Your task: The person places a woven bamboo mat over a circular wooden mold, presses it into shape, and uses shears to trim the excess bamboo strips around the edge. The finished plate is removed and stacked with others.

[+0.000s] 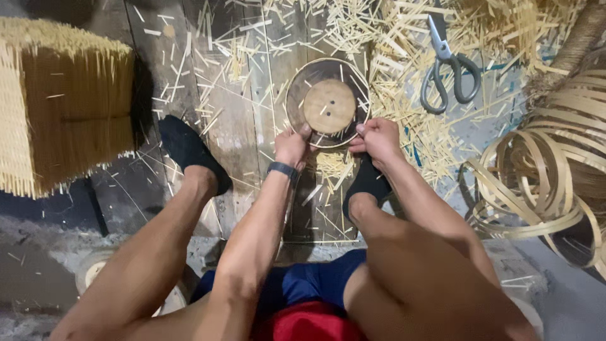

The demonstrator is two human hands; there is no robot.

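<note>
Between the feet, left hand point(291, 146) and right hand point(377, 137) pinch round disc point(328, 104).

Both arms are reaching forward and down between the bent knees, forearms angling in toward each other. The left hand point(292, 146) is curling its fingers closed, thumb pressing on top. The right hand point(377, 140) is sitting just beside it, fingers likewise pinching shut, knuckles facing up.
</note>
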